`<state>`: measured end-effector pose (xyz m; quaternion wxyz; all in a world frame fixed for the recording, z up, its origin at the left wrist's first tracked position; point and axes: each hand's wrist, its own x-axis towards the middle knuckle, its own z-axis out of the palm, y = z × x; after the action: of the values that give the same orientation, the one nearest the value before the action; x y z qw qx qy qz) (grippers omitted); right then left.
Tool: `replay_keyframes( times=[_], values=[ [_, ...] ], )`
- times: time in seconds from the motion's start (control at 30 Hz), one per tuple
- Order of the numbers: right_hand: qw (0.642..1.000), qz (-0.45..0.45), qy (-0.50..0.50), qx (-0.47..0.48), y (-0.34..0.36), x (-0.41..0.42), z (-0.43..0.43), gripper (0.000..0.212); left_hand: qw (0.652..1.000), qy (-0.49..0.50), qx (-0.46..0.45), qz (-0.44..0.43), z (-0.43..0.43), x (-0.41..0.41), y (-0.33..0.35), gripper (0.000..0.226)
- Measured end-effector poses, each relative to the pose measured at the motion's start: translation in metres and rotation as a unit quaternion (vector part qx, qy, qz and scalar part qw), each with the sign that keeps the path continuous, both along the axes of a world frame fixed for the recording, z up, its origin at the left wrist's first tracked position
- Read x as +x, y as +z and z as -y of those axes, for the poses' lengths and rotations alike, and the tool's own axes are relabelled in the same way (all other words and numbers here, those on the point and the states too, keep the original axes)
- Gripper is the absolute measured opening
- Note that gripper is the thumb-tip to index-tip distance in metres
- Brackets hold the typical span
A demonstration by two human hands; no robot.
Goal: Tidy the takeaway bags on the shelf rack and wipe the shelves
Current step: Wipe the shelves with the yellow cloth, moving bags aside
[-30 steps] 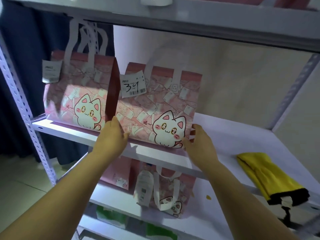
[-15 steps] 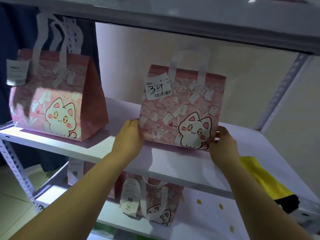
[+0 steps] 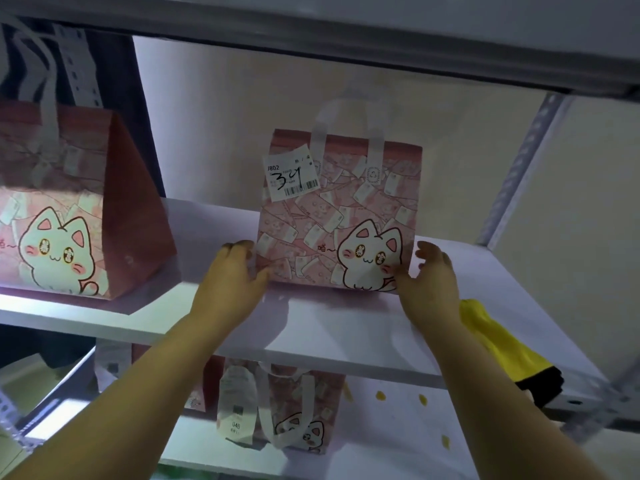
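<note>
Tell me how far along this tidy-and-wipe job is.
Done: the left bag stands upright on the shelf. In hand: the left hand holds the 34 bag by a lower corner, the right hand touches the other. Left: the cloth lies untouched, crumbs dot the lower shelf, so wiping looks not yet begun.

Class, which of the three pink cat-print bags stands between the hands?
The pink cat-print takeaway bag bearing the white label marked 34, alone flanked by the left hand and right hand.
</note>
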<state>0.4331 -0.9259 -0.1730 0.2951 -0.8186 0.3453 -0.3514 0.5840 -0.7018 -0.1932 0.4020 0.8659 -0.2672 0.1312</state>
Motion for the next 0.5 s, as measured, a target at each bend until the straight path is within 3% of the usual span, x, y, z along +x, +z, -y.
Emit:
replay_keyframes(
  times=[0.23, 0.5],
  values=[
    [0.991, 0.093, 0.010, -0.101, 0.017, -0.004, -0.040, 0.034, 0.997, -0.028, -0.032, 0.069, -0.034, -0.008, 0.016, 0.039],
    [0.980, 0.133, 0.120, -0.092, 0.022, 0.040, -0.145, 0.011, 0.992, -0.049, -0.026, 0.117, -0.127, 0.000, 0.042, 0.024]
  ],
)
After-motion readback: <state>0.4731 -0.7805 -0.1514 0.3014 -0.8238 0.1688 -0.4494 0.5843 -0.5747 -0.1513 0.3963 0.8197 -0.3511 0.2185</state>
